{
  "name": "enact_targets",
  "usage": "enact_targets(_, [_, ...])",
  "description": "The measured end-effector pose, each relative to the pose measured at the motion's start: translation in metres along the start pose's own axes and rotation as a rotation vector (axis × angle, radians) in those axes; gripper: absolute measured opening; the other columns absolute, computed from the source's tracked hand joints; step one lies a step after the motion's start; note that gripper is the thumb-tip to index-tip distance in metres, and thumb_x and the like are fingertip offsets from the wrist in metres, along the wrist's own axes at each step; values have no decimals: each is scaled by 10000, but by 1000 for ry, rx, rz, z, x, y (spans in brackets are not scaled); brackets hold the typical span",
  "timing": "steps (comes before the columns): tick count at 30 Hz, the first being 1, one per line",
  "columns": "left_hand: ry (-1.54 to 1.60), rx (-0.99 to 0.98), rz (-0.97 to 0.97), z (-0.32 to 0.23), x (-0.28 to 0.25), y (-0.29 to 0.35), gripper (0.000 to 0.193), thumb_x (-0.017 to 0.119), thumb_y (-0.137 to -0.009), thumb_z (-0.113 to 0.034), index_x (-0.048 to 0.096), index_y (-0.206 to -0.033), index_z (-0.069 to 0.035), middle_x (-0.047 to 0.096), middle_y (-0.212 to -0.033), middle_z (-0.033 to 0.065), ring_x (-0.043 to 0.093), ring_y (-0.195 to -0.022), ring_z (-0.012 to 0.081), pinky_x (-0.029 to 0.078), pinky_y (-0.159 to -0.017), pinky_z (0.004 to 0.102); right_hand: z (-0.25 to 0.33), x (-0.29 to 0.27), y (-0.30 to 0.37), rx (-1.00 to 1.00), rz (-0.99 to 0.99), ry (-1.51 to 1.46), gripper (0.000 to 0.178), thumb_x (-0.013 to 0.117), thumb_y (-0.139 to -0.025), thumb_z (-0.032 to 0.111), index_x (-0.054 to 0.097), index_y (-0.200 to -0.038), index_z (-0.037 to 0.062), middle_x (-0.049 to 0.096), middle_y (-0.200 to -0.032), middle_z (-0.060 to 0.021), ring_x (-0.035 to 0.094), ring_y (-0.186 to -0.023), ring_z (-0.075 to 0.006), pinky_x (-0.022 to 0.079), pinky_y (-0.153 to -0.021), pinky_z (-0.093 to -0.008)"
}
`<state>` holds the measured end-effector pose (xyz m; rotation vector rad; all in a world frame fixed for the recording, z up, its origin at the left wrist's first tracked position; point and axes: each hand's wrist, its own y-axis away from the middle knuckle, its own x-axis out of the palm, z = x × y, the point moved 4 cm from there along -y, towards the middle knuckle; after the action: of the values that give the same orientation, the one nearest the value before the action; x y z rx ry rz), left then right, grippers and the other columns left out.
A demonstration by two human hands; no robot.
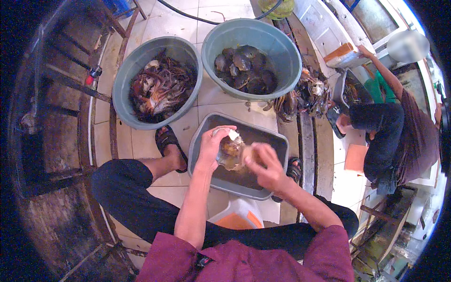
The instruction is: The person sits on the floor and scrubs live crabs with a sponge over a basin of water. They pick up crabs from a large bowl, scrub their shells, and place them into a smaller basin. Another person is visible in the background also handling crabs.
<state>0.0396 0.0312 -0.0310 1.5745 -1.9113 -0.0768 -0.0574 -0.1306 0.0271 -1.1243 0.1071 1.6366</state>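
Observation:
Over a grey rectangular basin [277, 145] of murky water, my left hand [211, 146] is closed round a crab [230, 146] with a pale underside and brownish middle. My right hand [268, 165] is at the crab's right side, its fingers curled and smeared by motion. A small tan thing shows at its fingertips, too blurred to name. Beyond the basin, a round grey-green tub [123, 101] on the left holds a heap of reddish crab legs and body pieces. The round tub [286, 56] beside it has several dark crabs or crab shells in shallow water.
A pile of crabs [303, 96] lies by the rail to the right. Farther right sits another person [416, 136], one hand on an orange-and-white box [340, 55], near a small dark basin [354, 89]. Below my basin is a white-and-orange container [239, 214]. A metal frame [87, 141] stands left.

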Motion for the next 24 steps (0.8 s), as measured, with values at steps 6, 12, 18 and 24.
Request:
enact_targets(6, [-13, 243, -235, -13, -11, 6, 216, 595, -894, -104, 707, -1022, 28, 688, -898, 57, 627, -781, 108, 488, -715, 237, -26, 7, 19, 224, -127, 25, 515, 584, -713, -68, 645, -1202, 82, 526, -1265, -277, 545, -1128, -461, 464, -954, -481])
enact_targets(12, [-270, 572, -309, -24, 4, 15, 225, 570, -861, -30, 707, -1024, 42, 687, -892, 59, 615, -836, 112, 478, -764, 249, 0, 17, -15, 354, -321, -30, 424, 634, -784, -86, 661, -1188, 38, 555, -1281, -265, 556, -1176, -397, 453, -984, -407])
enact_targets(18, [-320, 657, -299, -37, 10, 22, 239, 542, -836, -15, 692, -1000, 71, 684, -1000, 106, 619, -870, 167, 481, -839, 285, 0, 1, -36, 360, -433, -34, 420, 652, -776, -72, 663, -1184, 24, 554, -1285, -255, 566, -1165, -396, 456, -974, -388])
enact_targets(24, [-434, 743, -278, -39, 1, 25, 281, 553, -783, -10, 699, -1011, 65, 676, -951, 118, 599, -850, 160, 475, -772, 275, -8, 2, -27, 376, -441, -120, 501, 649, -739, -79, 656, -1213, 83, 521, -1320, -256, 537, -1179, -422, 466, -969, -425])
